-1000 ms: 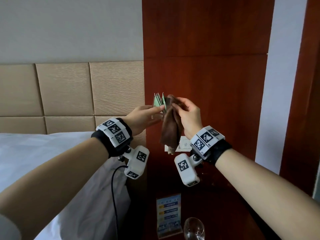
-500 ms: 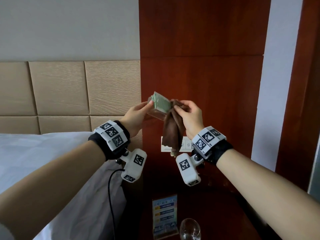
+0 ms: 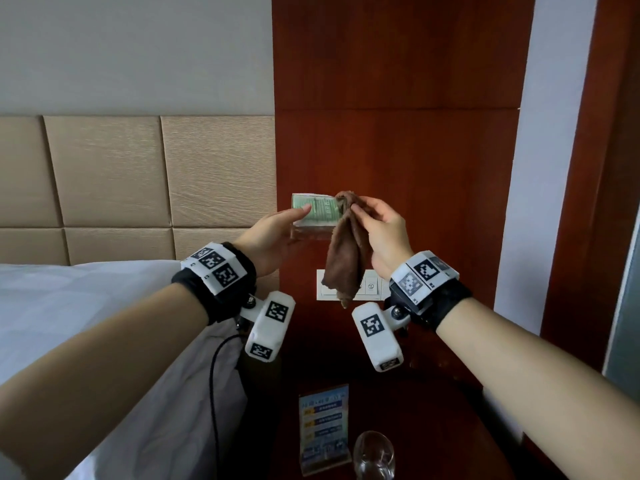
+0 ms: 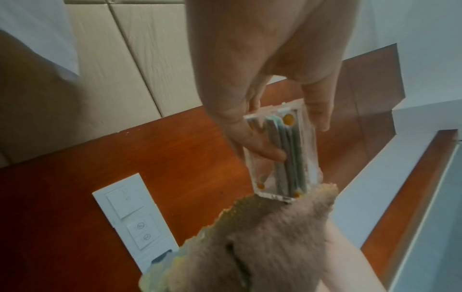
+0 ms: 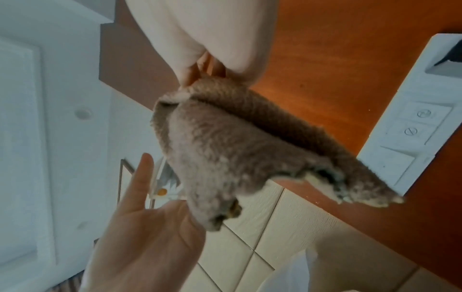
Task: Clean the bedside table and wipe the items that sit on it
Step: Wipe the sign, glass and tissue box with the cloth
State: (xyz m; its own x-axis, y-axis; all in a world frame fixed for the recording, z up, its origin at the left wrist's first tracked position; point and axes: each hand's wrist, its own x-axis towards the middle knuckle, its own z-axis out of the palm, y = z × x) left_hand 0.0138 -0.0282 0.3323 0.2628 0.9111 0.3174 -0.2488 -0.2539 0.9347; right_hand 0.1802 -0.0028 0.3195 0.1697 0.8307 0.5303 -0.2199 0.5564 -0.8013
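My left hand (image 3: pixel 273 237) holds a clear acrylic card holder (image 3: pixel 313 213) with green packets inside, up in front of the wooden wall panel. In the left wrist view the thumb and fingers (image 4: pixel 260 150) clamp the card holder (image 4: pixel 282 154) from both sides. My right hand (image 3: pixel 381 230) pinches a brown cloth (image 3: pixel 343 261) and presses its top against the holder's right end. The rest of the cloth (image 5: pixel 237 148) hangs loose below the right hand (image 5: pixel 200 39). The bedside table (image 3: pixel 433 427) lies dark beneath both hands.
A printed sign stand (image 3: pixel 323 431) and a clear glass (image 3: pixel 374 455) sit at the table's near edge. A white switch panel (image 3: pixel 372 287) is on the wall behind the cloth. The bed (image 3: pixel 69 323) with a black cable (image 3: pixel 214 393) lies to the left.
The card holder has turned from edge-on to showing its green face toward me. The right hand keeps the cloth at its right end.
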